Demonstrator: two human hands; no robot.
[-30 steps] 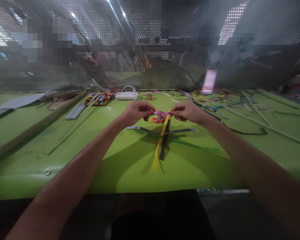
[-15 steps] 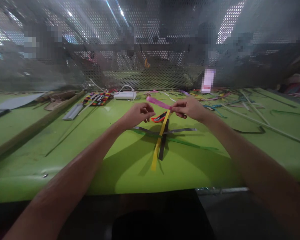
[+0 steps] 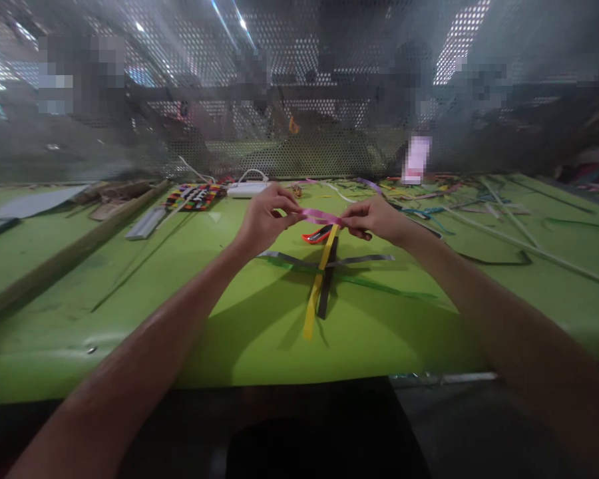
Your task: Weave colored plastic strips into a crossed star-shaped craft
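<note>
Between my two hands a pink strip [image 3: 322,217] is stretched above the table. My left hand [image 3: 269,216] pinches its left end; my right hand [image 3: 369,218] pinches the right end, where the top of a yellow strip [image 3: 315,303] meets it. Whether the right fingers also grip the yellow strip is unclear. The yellow strip slants down toward me over a dark brown strip [image 3: 324,293], a grey strip [image 3: 362,260] and a green strip [image 3: 379,287], which cross one another. Just behind them lies a red-and-black cutter-like tool [image 3: 317,235], partly hidden by the yellow strip.
A long wooden pole [image 3: 74,249] lies along the left of the green table [image 3: 170,339]. Further back are a colourful woven piece [image 3: 194,197], a white power strip [image 3: 248,190] and a pixelated phone-like object [image 3: 416,159]. Loose strips [image 3: 479,199] scatter at right. Perforated metal [image 3: 299,146] stands behind.
My left hand has moved up and right and taken hold of the pink strip's free end. The strip, slanting before, is now held nearly level. My right hand has barely moved.
</note>
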